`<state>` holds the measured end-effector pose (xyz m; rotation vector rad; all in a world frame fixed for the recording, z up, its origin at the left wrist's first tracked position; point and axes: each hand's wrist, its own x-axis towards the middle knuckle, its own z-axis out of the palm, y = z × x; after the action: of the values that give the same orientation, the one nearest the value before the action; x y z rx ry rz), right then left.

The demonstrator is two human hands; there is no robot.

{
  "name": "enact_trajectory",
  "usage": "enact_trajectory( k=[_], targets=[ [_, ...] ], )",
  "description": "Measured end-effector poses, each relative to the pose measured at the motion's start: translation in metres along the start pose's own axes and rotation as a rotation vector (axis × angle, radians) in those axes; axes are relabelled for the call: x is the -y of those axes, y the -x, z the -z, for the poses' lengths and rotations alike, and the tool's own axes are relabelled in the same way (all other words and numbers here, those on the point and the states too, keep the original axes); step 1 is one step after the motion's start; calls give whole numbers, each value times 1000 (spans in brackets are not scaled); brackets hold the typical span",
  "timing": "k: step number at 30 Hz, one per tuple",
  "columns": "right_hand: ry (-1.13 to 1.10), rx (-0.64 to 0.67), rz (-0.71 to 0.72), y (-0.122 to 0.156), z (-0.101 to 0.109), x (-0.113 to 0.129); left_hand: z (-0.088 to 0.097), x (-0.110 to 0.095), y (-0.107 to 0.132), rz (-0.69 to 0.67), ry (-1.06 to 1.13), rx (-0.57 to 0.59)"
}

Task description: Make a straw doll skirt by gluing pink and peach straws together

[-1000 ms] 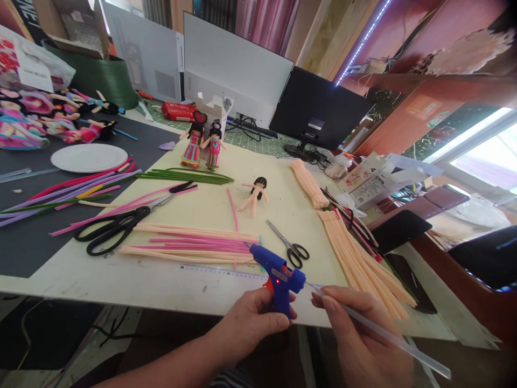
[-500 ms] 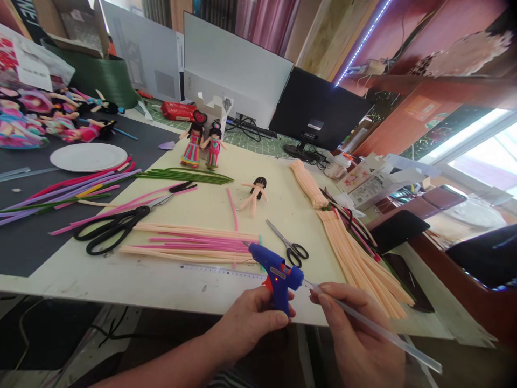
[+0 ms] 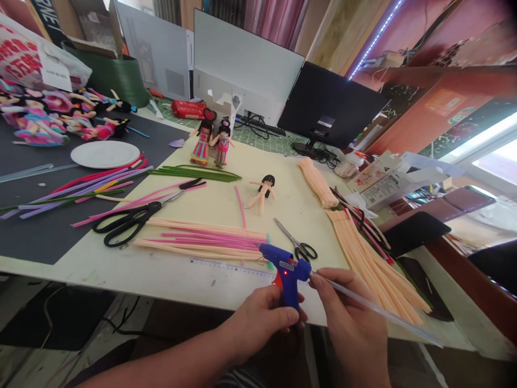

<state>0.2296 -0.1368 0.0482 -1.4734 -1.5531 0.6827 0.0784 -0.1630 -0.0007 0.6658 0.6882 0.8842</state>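
The blue glue gun (image 3: pixel 286 267) stands upright at the near edge of the pale surface (image 3: pixel 161 275). Its grip is grasped by the left hand (image 3: pixel 264 318), whose fingers (image 3: pixel 288 315) are clenched round the handle. A red light glows on its side.

Just behind the gun, the right hand (image 3: pixel 347 318) pinches a clear glue stick (image 3: pixel 379 312) between fingertips. The stick's front end is at the gun's rear opening, and its length trails away from the gun and off the surface edge.

The step in hand looks like loading the stick. Seating it would call for keeping the stick in line with the barrel while the left hand holds the gun steady.

Just beyond the gun lie small scissors (image 3: pixel 299 245), with a clear ruler (image 3: pixel 230 265) running out from beside the gun's nozzle. Pink and peach pipe cleaners (image 3: pixel 210 237) lie past the ruler. Farther off from the gun are large black scissors (image 3: pixel 129 221) and a bare doll (image 3: pixel 263 191).
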Motion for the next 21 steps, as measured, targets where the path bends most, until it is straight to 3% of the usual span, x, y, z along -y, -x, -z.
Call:
enact_trajectory(
  k=[10,21],
  targets=[
    [129,14,-17,-24,-20,17,8,-9,-3,-10,76,-44],
    [218,50,-34,-28,-23,20,13,-6,-5,5,131,-31]
  ],
)
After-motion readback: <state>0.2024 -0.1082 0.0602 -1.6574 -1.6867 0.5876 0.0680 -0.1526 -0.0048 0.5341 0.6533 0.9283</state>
